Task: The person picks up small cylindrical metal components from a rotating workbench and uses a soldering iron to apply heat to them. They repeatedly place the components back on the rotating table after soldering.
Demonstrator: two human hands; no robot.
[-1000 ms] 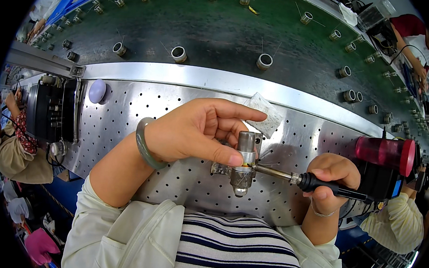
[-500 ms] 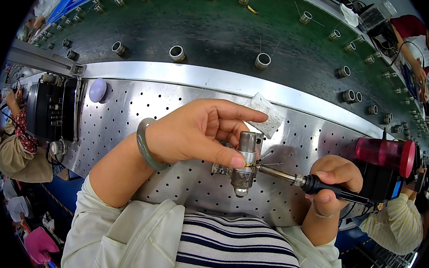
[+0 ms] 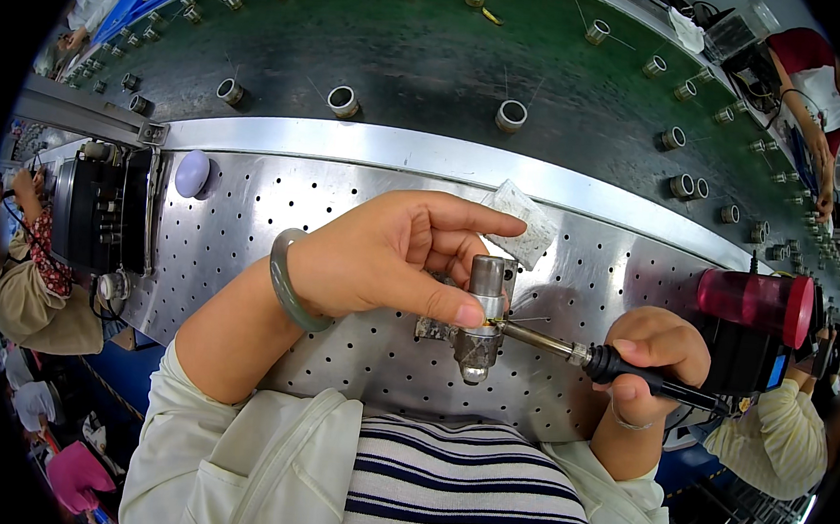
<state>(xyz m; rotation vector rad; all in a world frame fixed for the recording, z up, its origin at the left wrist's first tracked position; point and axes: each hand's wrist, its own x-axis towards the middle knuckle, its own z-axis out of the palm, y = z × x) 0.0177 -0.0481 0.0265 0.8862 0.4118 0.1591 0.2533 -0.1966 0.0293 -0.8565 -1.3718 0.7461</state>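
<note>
A steel cylindrical piece stands upright in a metal holder in front of me, with a narrow yellowish band round its middle. My left hand is closed on it: the thumb presses at the band, the index finger stretches past, and the other fingers curl behind, partly hidden. In my right hand is a soldering iron with a black handle, held between thumb and fingers. Its metal tip points left and meets the piece at the band, beside my left thumb. Thin wires stick out to the right there.
The perforated metal worktop carries a purple egg-shaped object, a whitish pad and a pink cylindrical container. Beyond a metal rail, a green conveyor belt bears several metal rings with wires. Other people work at both sides.
The soldering iron has shifted slightly left, its tip closer against the piece. My left hand keeps its hold. The rings on the belt appear slightly farther left.
</note>
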